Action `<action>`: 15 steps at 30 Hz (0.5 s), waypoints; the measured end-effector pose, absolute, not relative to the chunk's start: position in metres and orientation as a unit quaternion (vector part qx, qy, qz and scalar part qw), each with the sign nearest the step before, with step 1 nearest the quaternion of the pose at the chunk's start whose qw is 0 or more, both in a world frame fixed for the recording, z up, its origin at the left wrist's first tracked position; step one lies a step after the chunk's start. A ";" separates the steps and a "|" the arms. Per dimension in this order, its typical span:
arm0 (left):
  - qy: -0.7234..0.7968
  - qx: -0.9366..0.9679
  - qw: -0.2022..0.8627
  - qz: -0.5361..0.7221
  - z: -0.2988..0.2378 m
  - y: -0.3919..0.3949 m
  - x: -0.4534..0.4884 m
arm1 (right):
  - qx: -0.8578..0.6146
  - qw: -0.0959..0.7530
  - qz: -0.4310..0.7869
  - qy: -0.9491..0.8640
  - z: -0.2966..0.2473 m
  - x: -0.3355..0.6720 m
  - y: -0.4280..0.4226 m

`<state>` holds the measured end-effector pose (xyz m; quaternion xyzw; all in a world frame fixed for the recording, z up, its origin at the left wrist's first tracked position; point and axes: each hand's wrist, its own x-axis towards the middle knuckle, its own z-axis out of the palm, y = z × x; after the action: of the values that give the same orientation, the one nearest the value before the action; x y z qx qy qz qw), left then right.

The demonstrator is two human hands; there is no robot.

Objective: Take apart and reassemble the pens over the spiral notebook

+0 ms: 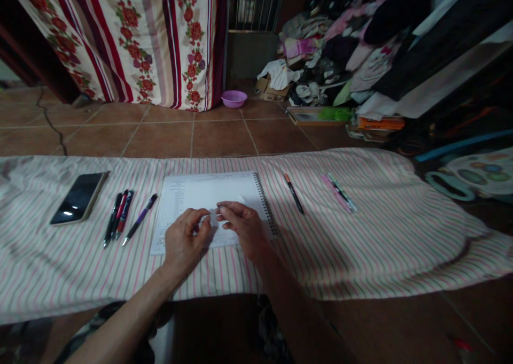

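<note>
My left hand [186,235] and my right hand [242,225] are held close together above an open spiral notebook [200,187]. Thumb and fingers of each hand are pinched, and a tiny object seems to be between them, too small to name. A thin pale piece, hard to make out, shows on the page just beyond my right hand. To the left lie several pens [119,214] side by side and a purple-and-black pen [140,219]. Right of the notebook rest a black pen with an orange end [294,194] and pink and pale green pens [340,194].
A smartphone [79,198] lies at the left on the striped cloth [385,235] covering the low table. Beyond it are a tiled floor, a floral curtain [140,43], a purple basin [234,99], a cardboard box [272,90] and piled clothes [340,43].
</note>
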<state>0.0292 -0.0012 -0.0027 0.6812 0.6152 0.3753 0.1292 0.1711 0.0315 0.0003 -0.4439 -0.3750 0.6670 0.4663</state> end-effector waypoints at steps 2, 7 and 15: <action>0.618 0.678 0.133 0.375 -0.003 -0.001 0.029 | -0.449 0.465 0.664 -0.377 0.001 0.171 0.032; 0.619 0.675 0.138 0.378 -0.003 -0.001 0.030 | -0.452 0.463 0.658 -0.384 0.001 0.169 0.031; 0.628 0.659 0.161 0.382 -0.004 -0.001 0.032 | -0.460 0.472 0.645 -0.387 0.003 0.167 0.030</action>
<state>0.0321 -0.0008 -0.0039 0.6590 0.6276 0.3818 0.1614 0.1666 0.0296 0.0033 -0.4602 -0.3869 0.6446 0.4723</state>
